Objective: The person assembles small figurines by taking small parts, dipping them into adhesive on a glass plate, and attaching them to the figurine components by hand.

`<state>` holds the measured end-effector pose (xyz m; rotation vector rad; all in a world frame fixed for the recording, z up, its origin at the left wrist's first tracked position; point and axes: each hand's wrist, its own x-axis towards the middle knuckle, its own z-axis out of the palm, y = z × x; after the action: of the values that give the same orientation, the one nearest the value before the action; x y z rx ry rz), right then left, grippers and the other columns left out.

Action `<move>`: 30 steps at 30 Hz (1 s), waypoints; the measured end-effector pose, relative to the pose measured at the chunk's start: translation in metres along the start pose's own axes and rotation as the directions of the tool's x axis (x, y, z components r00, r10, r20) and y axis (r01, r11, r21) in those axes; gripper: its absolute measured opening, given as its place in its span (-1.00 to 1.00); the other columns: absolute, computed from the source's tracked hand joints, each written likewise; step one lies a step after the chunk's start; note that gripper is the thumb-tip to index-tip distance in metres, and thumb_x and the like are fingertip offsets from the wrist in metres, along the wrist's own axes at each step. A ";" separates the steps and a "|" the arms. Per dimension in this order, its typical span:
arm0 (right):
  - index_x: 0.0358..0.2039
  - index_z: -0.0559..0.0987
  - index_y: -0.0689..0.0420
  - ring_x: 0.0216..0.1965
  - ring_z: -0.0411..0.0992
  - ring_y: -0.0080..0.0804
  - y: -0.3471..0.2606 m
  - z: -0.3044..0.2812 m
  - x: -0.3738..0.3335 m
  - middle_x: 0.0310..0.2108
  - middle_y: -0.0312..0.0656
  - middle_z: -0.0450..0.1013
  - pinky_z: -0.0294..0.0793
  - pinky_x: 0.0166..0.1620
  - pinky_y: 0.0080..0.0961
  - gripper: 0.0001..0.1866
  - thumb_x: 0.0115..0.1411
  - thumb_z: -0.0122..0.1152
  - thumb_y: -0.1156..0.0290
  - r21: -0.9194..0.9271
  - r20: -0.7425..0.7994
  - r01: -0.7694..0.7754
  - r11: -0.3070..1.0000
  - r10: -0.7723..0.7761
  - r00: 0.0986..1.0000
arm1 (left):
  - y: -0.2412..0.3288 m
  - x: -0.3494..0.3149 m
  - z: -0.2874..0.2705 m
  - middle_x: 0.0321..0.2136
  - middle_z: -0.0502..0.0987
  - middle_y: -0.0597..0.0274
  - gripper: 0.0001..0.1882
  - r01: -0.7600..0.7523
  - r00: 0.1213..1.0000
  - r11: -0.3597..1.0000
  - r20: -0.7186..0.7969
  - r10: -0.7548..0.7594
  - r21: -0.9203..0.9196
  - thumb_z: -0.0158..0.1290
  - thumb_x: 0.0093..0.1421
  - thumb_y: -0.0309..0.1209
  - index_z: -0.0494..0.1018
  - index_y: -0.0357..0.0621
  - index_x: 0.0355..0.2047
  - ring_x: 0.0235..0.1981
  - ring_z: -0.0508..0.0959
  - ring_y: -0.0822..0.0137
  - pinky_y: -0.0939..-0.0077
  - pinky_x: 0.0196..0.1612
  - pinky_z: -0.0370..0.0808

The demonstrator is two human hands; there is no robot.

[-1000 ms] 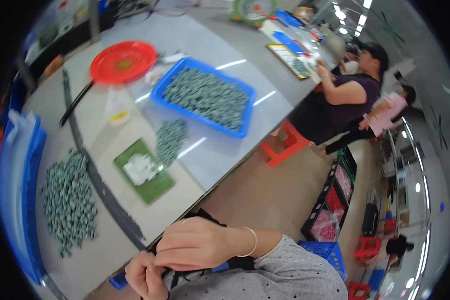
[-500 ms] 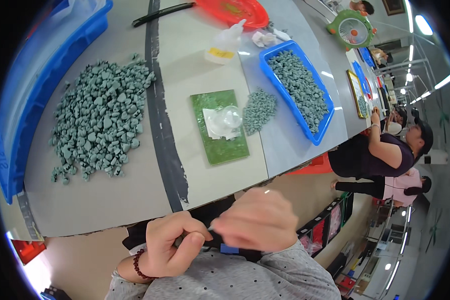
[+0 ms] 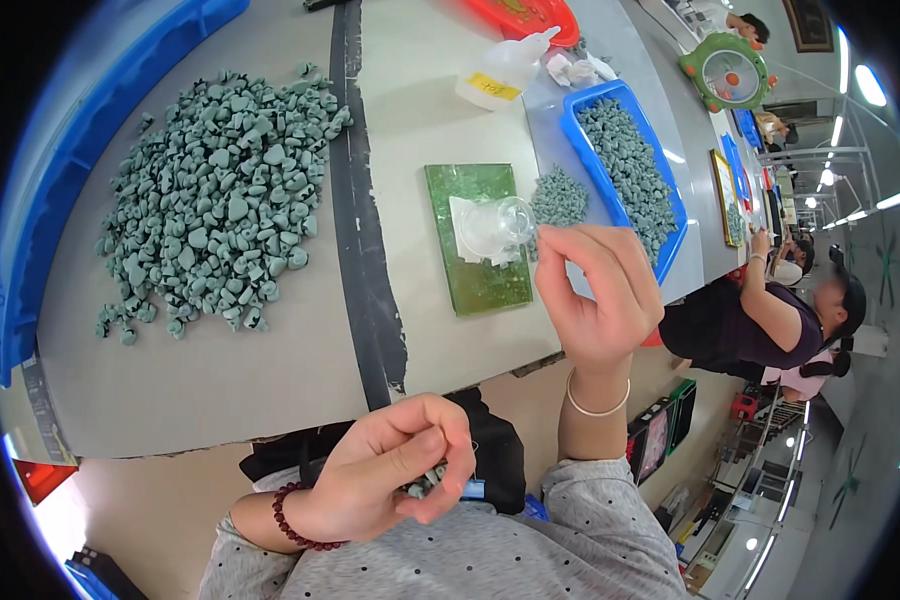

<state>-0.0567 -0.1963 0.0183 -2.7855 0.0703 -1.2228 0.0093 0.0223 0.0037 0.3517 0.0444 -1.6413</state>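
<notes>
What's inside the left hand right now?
Several small grey-green pieces show in the opening of the curled left hand. The fingers and thumb cover the rest, so the total count and anything deeper in the palm can't be seen.

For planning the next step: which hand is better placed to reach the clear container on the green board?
Probably the right hand: it appears closer to the clear container. The left hand is farther back, cupping greenish stones.
</notes>
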 end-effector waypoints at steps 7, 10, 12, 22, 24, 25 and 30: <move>-0.53 0.54 0.27 -0.56 0.40 -0.37 0.002 0.001 0.003 -0.57 -0.19 0.45 0.38 -0.48 -0.59 -0.78 -0.29 0.24 0.76 -0.032 0.034 0.042 0.999 -0.041 0.999 | -0.011 -0.002 -0.020 -0.61 0.31 0.25 -0.77 -0.081 0.967 0.995 0.235 0.093 -0.061 -0.21 0.30 -0.32 0.27 -0.16 -0.46 -0.74 0.19 0.52 0.65 -0.70 0.06; -0.53 0.54 0.26 -0.57 0.40 -0.36 0.000 0.000 0.005 -0.57 -0.19 0.44 0.38 -0.48 -0.58 -0.78 -0.29 0.24 0.76 -0.047 0.054 0.049 0.998 -0.046 0.997 | -0.009 0.002 -0.009 -0.54 0.32 0.24 -0.83 -0.125 0.983 0.983 0.116 0.142 -0.138 -0.22 0.27 -0.40 0.26 -0.17 -0.47 -0.70 0.20 0.51 0.67 -0.68 0.07; -0.53 0.54 0.27 -0.57 0.40 -0.39 0.000 0.000 0.005 -0.57 -0.20 0.44 0.37 -0.50 -0.60 -0.78 -0.29 0.24 0.76 -0.046 0.051 0.055 0.997 -0.053 0.997 | -0.008 0.003 -0.005 -0.50 0.33 0.22 -0.87 -0.154 0.986 0.986 0.054 0.158 -0.069 -0.22 0.24 -0.45 0.27 -0.17 -0.45 -0.66 0.26 0.49 0.68 -0.66 0.07; -0.46 0.46 0.35 -0.58 0.27 -0.51 -0.037 -0.021 -0.013 -0.52 -0.12 0.37 0.25 -0.50 -0.66 -0.95 0.00 0.08 0.66 0.484 0.001 -0.392 0.782 0.447 0.895 | -0.002 -0.002 0.004 -0.45 0.47 0.13 -0.70 -0.350 0.930 0.860 0.026 0.367 0.372 -0.13 0.27 -0.24 0.35 -0.29 -0.32 -0.54 0.50 0.46 0.77 -0.65 0.20; -0.47 0.44 0.34 -0.60 0.25 -0.50 -0.049 -0.022 -0.019 -0.55 -0.14 0.35 0.23 -0.52 -0.65 -0.94 0.03 0.07 0.60 0.566 0.021 -0.386 0.729 0.455 0.890 | 0.003 -0.003 0.002 -0.50 0.46 0.16 -0.65 -0.376 0.914 0.789 0.055 0.402 0.486 -0.10 0.25 -0.18 0.38 -0.28 -0.38 -0.56 0.48 0.48 0.76 -0.64 0.20; -0.49 0.43 0.32 -0.61 0.25 -0.49 -0.055 -0.022 -0.022 -0.56 -0.14 0.33 0.21 -0.55 -0.64 -0.93 0.03 0.07 0.57 0.629 0.037 -0.390 0.672 0.475 0.879 | 0.005 -0.002 0.002 -0.56 0.45 0.19 -0.60 -0.403 0.897 0.706 0.100 0.431 0.582 -0.07 0.22 -0.12 0.41 -0.27 -0.44 -0.59 0.45 0.50 0.75 -0.64 0.20; -0.53 0.41 0.29 -0.62 0.27 -0.46 -0.077 -0.028 -0.031 -0.58 -0.15 0.33 0.21 -0.59 -0.61 -0.90 0.01 0.11 0.53 0.766 0.118 -0.436 0.472 0.564 0.818 | 0.001 0.008 -0.003 -0.64 0.42 0.26 -0.57 -0.506 0.821 0.605 0.127 0.557 0.615 0.04 0.13 -0.07 0.44 -0.23 -0.57 -0.68 0.35 0.54 0.71 -0.63 0.22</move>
<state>-0.0981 -0.1192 0.0229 -1.7170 0.2876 -0.9670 0.0108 0.0149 -0.0014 0.8583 -0.5299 -0.9865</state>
